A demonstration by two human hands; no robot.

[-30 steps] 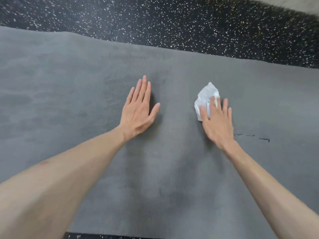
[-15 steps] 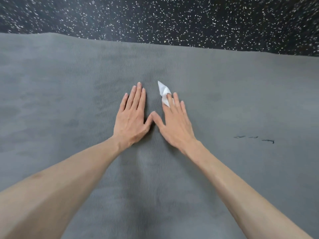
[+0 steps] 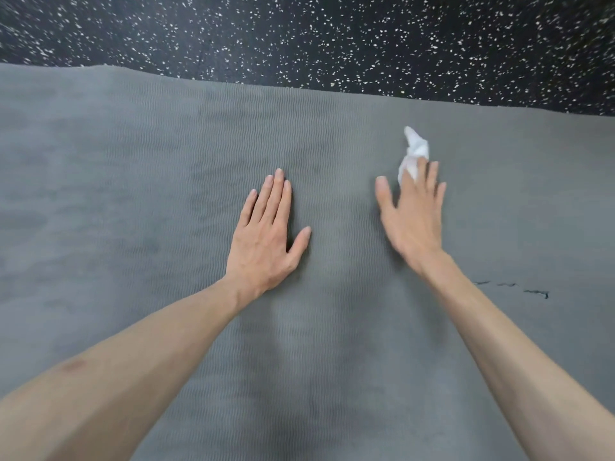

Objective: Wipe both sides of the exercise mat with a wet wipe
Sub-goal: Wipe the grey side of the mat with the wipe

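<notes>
The grey ribbed exercise mat point(image 3: 133, 194) lies flat and fills most of the view. My left hand point(image 3: 266, 241) rests palm down on its middle, fingers together, holding nothing. To its right, my right hand point(image 3: 412, 217) presses a crumpled white wet wipe point(image 3: 414, 153) onto the mat; the wipe sticks out past the fingertips and its lower part is hidden under the fingers. Darker damp patches show on the mat's left part and below my hands.
Black rubber floor point(image 3: 332, 38) with white speckles runs beyond the mat's far edge. Three small dark marks point(image 3: 512, 287) sit on the mat right of my right forearm.
My right hand slid with the wipe to the right, away from my left hand, after having swept left to touch it. My left hand stayed planted.
</notes>
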